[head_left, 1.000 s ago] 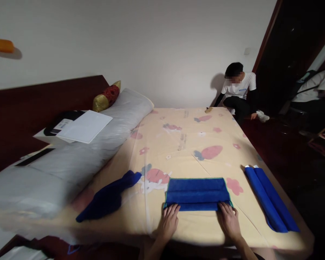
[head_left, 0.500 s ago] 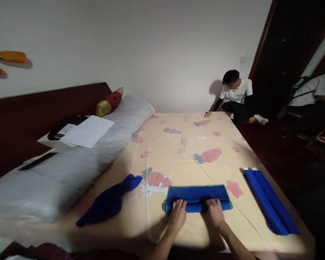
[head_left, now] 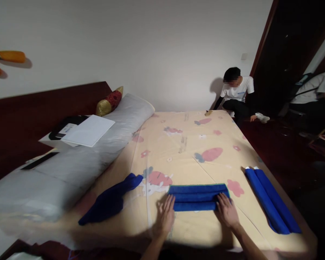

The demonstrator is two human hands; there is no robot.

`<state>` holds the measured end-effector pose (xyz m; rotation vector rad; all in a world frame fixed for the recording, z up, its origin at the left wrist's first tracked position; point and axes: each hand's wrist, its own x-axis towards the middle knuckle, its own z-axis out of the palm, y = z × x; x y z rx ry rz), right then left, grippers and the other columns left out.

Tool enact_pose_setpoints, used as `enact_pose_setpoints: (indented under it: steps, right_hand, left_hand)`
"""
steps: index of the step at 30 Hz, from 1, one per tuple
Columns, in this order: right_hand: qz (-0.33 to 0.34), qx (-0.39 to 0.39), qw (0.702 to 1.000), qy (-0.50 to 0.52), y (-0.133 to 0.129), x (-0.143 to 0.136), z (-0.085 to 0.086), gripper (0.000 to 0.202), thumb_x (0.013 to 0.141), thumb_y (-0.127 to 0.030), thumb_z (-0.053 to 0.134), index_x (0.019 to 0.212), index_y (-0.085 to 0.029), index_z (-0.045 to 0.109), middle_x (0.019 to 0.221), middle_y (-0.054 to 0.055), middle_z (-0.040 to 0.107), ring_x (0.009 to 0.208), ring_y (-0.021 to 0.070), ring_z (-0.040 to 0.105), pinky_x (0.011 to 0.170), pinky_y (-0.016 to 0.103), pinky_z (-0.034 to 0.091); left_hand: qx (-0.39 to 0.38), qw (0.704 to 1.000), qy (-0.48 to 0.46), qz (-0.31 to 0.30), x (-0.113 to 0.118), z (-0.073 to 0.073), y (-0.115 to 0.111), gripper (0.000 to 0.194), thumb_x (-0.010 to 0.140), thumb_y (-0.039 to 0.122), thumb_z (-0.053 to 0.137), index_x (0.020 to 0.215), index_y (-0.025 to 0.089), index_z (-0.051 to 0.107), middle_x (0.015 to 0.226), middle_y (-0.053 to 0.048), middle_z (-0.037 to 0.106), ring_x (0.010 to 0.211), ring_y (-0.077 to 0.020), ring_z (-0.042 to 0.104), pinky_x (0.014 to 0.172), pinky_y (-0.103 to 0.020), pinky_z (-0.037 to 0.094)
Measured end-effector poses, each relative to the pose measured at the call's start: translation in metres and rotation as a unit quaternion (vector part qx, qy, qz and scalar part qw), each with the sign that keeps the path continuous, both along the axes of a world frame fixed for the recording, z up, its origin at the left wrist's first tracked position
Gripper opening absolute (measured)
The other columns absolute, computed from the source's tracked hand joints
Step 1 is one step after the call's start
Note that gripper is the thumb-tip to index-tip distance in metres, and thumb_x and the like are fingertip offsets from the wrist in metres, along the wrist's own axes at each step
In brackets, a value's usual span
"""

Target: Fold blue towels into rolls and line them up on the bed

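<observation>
A blue towel [head_left: 196, 197] lies folded into a narrow strip on the cream patterned bed sheet [head_left: 189, 141]. My left hand [head_left: 165, 216] rests flat at the strip's left end, fingers spread and touching it. At its right end my right hand [head_left: 227, 213] presses down in the same way. Neither hand lifts the cloth. A crumpled dark blue towel [head_left: 111, 200] lies to the left of my left hand. Two folded blue towels [head_left: 272, 200] lie side by side near the bed's right edge.
A long pillow in clear plastic [head_left: 70, 162] runs along the left, with white paper [head_left: 88, 130] on it. A dark headboard [head_left: 29, 119] stands behind. One person [head_left: 238, 94] sits at the bed's far corner; another person [head_left: 318, 94] is at the right edge.
The towel has gone from a broad rectangle to a narrow strip. My hands went to the middle of it, then slid apart to its two ends.
</observation>
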<state>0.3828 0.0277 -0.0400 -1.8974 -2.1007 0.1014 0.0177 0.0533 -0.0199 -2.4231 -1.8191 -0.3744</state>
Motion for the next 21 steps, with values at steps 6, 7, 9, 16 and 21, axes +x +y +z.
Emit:
enact_pose_setpoints:
  steps: [6, 7, 9, 16, 21]
  right_hand:
    - [0.134, -0.067, 0.988, 0.046, 0.012, -0.088, 0.017, 0.051, 0.099, -0.045, 0.027, 0.143, -0.026, 0.045, 0.148, 0.006, 0.041, 0.138, 0.0209, 0.038, 0.113, 0.045, 0.029]
    - [0.119, -0.072, 0.989, 0.042, 0.013, -0.081, 0.016, 0.051, 0.099, -0.046, 0.027, 0.142, -0.026, 0.046, 0.147, 0.006, 0.042, 0.138, 0.0217, 0.038, 0.113, 0.046, 0.028]
    - [0.062, -0.068, 0.995, 0.026, 0.015, -0.048, 0.01, 0.052, 0.099, -0.048, 0.026, 0.141, -0.026, 0.048, 0.147, 0.006, 0.042, 0.138, 0.0235, 0.038, 0.112, 0.049, 0.028]
    - [-0.06, 0.017, 0.996, -0.056, -0.001, 0.045, -0.012, 0.051, 0.096, -0.045, 0.032, 0.135, -0.02, 0.054, 0.146, 0.009, 0.043, 0.136, 0.028, 0.039, 0.107, 0.051, 0.03]
    - [0.008, 0.07, 0.996, -0.061, -0.029, 0.021, -0.026, 0.051, 0.089, -0.02, 0.033, 0.136, -0.022, 0.052, 0.147, 0.008, 0.043, 0.132, 0.0249, 0.042, 0.103, 0.045, 0.032]
  left_hand:
    - [-0.073, 0.984, -0.037, -0.16, 0.101, -0.004, 0.005, 0.056, 0.094, 0.017, 0.035, 0.149, 0.022, 0.033, 0.153, -0.004, 0.037, 0.141, -0.0178, 0.034, 0.113, -0.037, 0.033]
    - [-0.075, 0.985, -0.032, -0.149, 0.098, -0.006, 0.007, 0.053, 0.096, 0.023, 0.035, 0.149, 0.023, 0.034, 0.152, -0.005, 0.038, 0.14, -0.0191, 0.036, 0.112, -0.039, 0.034]
    - [-0.07, 0.992, -0.019, -0.107, 0.077, -0.007, 0.012, 0.051, 0.098, 0.033, 0.036, 0.148, 0.024, 0.036, 0.151, -0.006, 0.038, 0.139, -0.022, 0.038, 0.11, -0.043, 0.036]
    - [0.001, 1.0, 0.012, 0.027, 0.005, -0.005, 0.007, 0.046, 0.098, 0.034, 0.036, 0.141, 0.023, 0.049, 0.146, -0.008, 0.046, 0.135, -0.0269, 0.042, 0.112, -0.054, 0.027]
    - [0.005, 0.997, 0.014, -0.076, 0.007, -0.015, -0.02, 0.051, 0.088, 0.015, 0.041, 0.137, 0.026, 0.053, 0.136, -0.003, 0.057, 0.125, -0.021, 0.052, 0.108, -0.038, 0.037]
